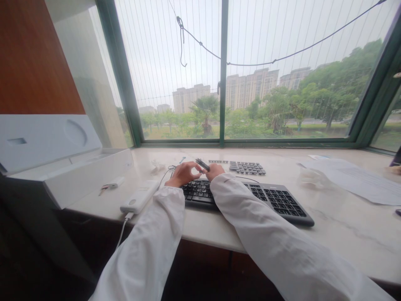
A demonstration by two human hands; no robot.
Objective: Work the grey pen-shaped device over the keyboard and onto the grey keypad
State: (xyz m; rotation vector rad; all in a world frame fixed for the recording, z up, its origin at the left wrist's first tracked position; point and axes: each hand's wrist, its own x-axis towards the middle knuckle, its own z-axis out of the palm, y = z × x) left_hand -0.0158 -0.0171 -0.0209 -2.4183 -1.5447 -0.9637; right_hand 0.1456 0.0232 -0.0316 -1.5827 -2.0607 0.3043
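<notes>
A black keyboard [291, 205] lies across the front of the table, many of its key positions showing bare switches or frames. Above its left part, my left hand [183, 173] is closed in a pinch, thumb and forefinger curved towards each other; what sits at the fingertips is too small to make out. Close beside it, my right hand [215, 170] is wrapped round a slim dark tool [202, 164], which points up and to the left. Its exact kind is unclear. Behind the hands, loose black keycaps [247, 168] lie in rows on the tabletop.
A white power bank [138, 200] with a cable plugged in lies left of the keyboard, near a small white object [113, 183]. An open white box [87, 171] stands at the far left. Crumpled plastic [313, 177] and paper sheets [354, 177] lie right. Windows rise behind.
</notes>
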